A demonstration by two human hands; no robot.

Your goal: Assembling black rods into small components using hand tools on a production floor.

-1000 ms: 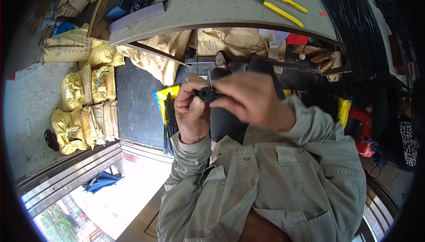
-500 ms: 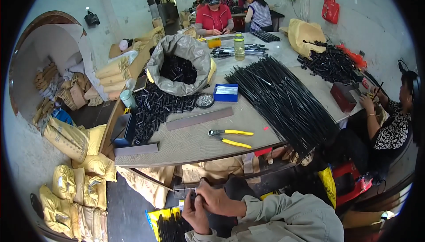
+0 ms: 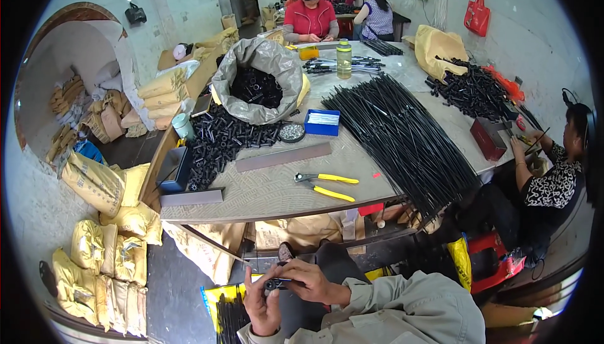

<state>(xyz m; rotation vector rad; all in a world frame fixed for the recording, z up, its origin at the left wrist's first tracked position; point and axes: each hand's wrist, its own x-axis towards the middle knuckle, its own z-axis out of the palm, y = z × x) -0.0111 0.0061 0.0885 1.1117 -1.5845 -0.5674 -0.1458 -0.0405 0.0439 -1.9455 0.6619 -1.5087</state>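
One small black tubular part (image 3: 272, 285), lower centre of the frame, sits pinched between the left hand (image 3: 263, 307) and right hand (image 3: 314, 284); from here I count one yellow-handled cutter (image 3: 331, 178), one blue box (image 3: 321, 129), mid-frame

The black part (image 3: 272, 285) looks like smooth plastic. The sleeve (image 3: 393, 306) is matt cloth; the plier grips (image 3: 338, 178) look like smooth plastic.

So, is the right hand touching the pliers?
Apart. The head view shows the pliers lying on the table and the right hand short of its near edge, with a plain gap between.
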